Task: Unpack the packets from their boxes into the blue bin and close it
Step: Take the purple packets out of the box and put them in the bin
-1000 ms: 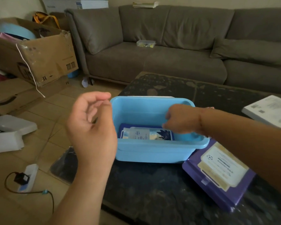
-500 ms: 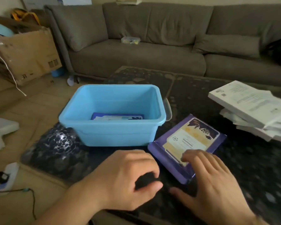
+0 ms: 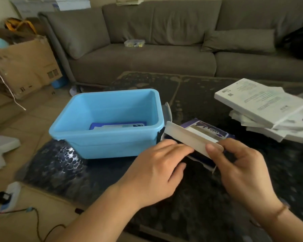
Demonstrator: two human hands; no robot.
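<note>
Beside blue bin [image 3: 110,119], purple box [image 3: 208,132] is steadied under left hand [image 3: 157,170], fingers flat; white flap [image 3: 191,138] is pinched by right hand [image 3: 241,165] (likely for opening).

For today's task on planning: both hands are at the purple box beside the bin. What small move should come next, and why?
Probably fold the flap fully back and draw the packet out. The right hand pinches the raised flap, the left hand steadies the purple box, and the blue bin holds only one packet.
</note>
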